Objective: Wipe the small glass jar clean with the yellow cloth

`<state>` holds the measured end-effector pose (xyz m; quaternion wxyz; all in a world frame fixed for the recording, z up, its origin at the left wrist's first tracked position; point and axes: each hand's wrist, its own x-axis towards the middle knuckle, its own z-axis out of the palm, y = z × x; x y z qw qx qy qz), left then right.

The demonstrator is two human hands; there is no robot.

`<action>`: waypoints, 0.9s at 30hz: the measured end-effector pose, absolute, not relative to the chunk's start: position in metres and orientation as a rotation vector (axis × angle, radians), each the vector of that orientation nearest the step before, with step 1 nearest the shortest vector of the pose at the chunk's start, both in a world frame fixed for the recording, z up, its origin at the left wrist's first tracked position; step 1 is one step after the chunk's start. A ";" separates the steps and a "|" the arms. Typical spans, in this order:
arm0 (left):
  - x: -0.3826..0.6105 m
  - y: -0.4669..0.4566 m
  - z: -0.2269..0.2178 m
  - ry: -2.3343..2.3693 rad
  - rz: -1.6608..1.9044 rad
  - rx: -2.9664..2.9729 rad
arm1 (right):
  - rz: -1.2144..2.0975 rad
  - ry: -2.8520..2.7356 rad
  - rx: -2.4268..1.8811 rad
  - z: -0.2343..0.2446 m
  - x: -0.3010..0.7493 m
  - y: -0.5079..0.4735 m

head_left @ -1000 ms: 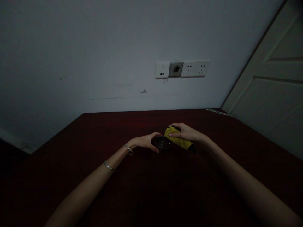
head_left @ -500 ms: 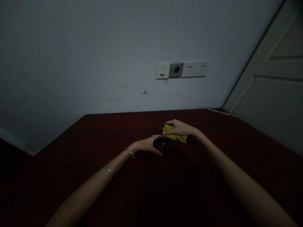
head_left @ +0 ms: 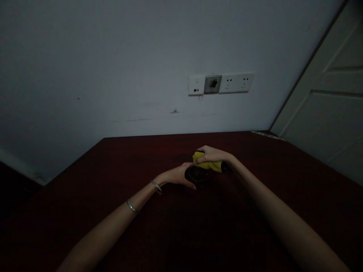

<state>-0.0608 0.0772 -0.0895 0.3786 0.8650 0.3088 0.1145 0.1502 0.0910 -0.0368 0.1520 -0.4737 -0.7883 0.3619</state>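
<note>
In the dim light, my left hand (head_left: pixel 177 175) curls round a small dark round object (head_left: pixel 196 175) that rests on the dark red table (head_left: pixel 170 226). My right hand (head_left: pixel 213 155) is closed on a yellow cloth (head_left: pixel 209 164) and presses it against the top right of that dark object. Both hands meet near the middle of the table. Two thin bracelets sit on my left wrist and forearm. What the dark object is I cannot make out.
A white wall rises behind the table, with a row of sockets and a switch (head_left: pixel 221 84). A pale panelled door (head_left: pixel 329 98) stands at the right. A thin light strip (head_left: pixel 266 135) lies at the table's far right corner.
My right hand has pulled the yellow cloth up and bunched it tighter over the dark object. My left hand keeps its hold and has barely moved.
</note>
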 end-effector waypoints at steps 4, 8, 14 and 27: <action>-0.061 0.079 -0.093 0.776 0.298 2.215 | 1.060 -2.248 -1.375 -0.038 0.150 0.089; -0.062 0.081 -0.097 0.768 0.321 2.222 | 1.049 -2.225 -1.400 -0.038 0.150 0.088; -0.060 0.078 -0.092 0.798 0.335 2.212 | 1.007 -2.198 -1.443 -0.038 0.144 0.089; -0.060 0.073 -0.088 0.794 0.398 2.229 | 0.890 -2.208 -1.537 -0.043 0.143 0.092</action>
